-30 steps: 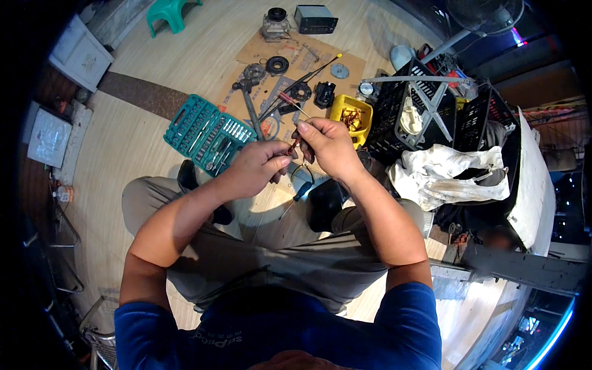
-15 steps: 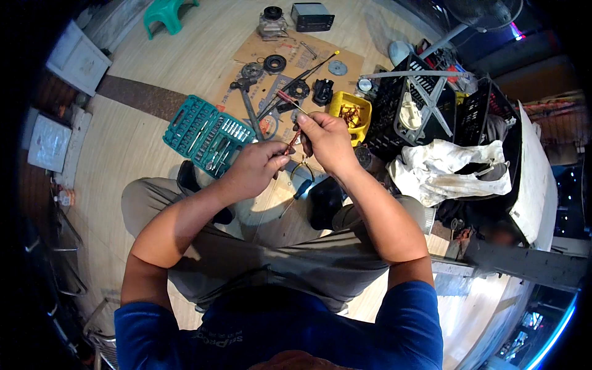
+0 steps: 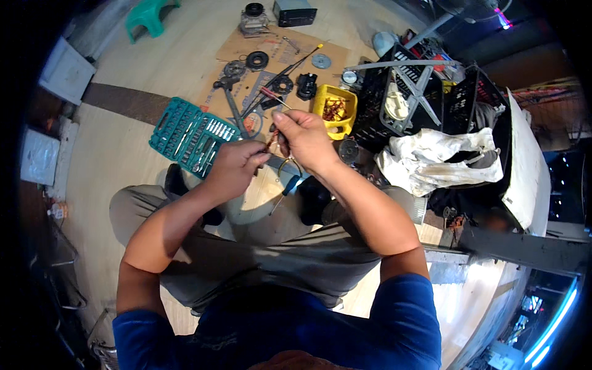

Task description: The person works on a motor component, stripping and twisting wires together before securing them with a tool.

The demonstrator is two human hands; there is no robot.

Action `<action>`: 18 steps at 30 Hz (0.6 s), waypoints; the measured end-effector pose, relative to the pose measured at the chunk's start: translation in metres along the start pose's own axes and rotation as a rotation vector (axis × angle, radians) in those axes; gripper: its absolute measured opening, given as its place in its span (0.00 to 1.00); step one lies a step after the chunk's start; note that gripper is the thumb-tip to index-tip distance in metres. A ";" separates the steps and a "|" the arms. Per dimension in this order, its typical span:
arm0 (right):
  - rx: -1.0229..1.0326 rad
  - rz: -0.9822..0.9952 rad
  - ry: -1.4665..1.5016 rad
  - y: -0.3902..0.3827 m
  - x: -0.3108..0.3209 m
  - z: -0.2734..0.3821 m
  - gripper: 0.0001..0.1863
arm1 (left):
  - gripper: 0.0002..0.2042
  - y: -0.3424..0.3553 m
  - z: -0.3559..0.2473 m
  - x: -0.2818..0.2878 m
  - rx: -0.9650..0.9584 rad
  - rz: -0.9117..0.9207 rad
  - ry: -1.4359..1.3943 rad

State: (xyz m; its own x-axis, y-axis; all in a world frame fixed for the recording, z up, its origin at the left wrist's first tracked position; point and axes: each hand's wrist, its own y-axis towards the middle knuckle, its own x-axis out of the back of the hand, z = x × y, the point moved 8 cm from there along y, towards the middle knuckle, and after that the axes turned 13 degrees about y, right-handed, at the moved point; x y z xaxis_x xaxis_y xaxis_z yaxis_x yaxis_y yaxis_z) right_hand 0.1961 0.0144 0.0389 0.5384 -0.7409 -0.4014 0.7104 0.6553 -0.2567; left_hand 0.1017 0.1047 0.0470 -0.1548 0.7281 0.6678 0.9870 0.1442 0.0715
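Between my two hands is a short reddish, copper-coloured piece of wire (image 3: 272,140). My left hand (image 3: 234,165) is closed, pinching its lower end between thumb and fingers. The upper end is in the closed fingers of my right hand (image 3: 306,137), and most of it is hidden there. A screwdriver with a red handle (image 3: 269,92) points its shaft toward my right thumb; I cannot tell whether it touches the hand. Just below the hands lie yellow-handled pliers (image 3: 287,168) and a blue-handled tool (image 3: 292,185). A yellow tub (image 3: 338,128) with copper-coloured pieces stands beyond my right hand.
A green socket set case (image 3: 169,139) lies open at left. Cardboard (image 3: 213,77) ahead carries a hammer (image 3: 229,102), round parts and a black housing (image 3: 306,86). Black crates (image 3: 370,102) and a white cloth (image 3: 438,163) stand at right; a green stool (image 3: 145,21) is far left.
The whole scene has shifted left and slightly up in the picture. My hands keep nearly the same grip on the wire, with only slight movement.
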 end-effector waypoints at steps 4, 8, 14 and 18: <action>0.037 0.055 -0.105 0.006 0.007 -0.014 0.14 | 0.06 0.001 0.003 -0.005 0.003 -0.013 0.049; -0.034 -0.042 -0.234 0.021 0.046 -0.025 0.13 | 0.13 0.005 0.018 -0.012 0.126 0.141 0.002; 0.030 -0.356 -0.098 0.033 0.142 -0.003 0.05 | 0.22 0.009 0.035 0.030 0.155 0.001 0.087; -0.167 -0.214 -0.661 0.030 0.171 -0.063 0.05 | 0.16 0.005 0.056 0.058 0.100 -0.179 0.234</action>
State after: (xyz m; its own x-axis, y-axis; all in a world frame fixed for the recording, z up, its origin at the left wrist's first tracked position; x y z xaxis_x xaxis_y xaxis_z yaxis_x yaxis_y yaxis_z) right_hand 0.2813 -0.0835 -0.0933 0.5943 -0.7554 0.2761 0.7810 0.4600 -0.4225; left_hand 0.0952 0.1856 0.0447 -0.2996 0.5132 0.8043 0.9339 0.3301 0.1373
